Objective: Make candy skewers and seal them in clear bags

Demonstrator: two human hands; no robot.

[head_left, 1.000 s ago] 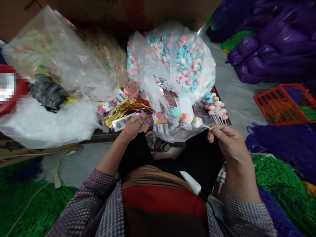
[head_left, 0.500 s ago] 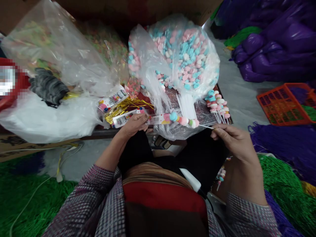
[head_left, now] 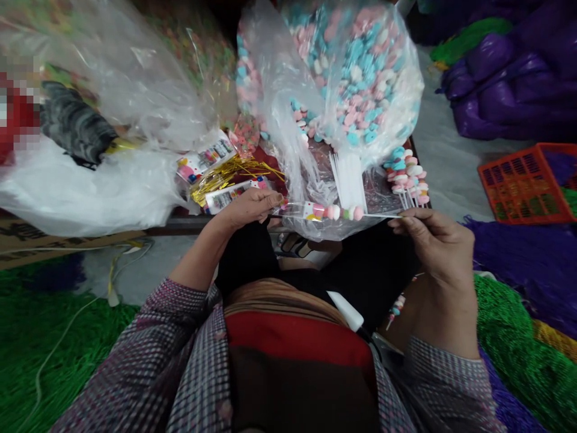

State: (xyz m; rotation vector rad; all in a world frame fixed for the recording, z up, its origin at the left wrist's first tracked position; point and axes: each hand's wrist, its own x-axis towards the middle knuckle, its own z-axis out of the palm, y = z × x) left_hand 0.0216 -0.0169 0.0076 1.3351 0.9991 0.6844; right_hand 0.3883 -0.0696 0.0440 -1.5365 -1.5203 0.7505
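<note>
My right hand (head_left: 435,245) pinches the white stick of a marshmallow skewer (head_left: 356,213) near its end. The skewer lies level, with pink, white and green pieces showing on it. My left hand (head_left: 247,207) pinches a see-through candy bag (head_left: 298,210) printed with coloured dots. The skewer's far end is inside the bag's mouth, and its pieces there show only partly through the print. Just beyond the skewer, a bundle of white sticks (head_left: 350,183) lies on the table. Finished-looking marshmallow skewers (head_left: 408,174) are stacked at the table's right edge.
A large bag of pink, blue and white marshmallows (head_left: 360,78) stands behind the sticks. Gold twist ties (head_left: 220,180) and printed bags (head_left: 210,157) lie left. A white-handled tool (head_left: 345,310) rests by my lap. An orange crate (head_left: 525,186) stands on the floor at right.
The bag has moved right over the skewer's far end, covering pieces that showed before, the blue one among them. Both hands remain closed on bag and stick. The view has shifted slightly.
</note>
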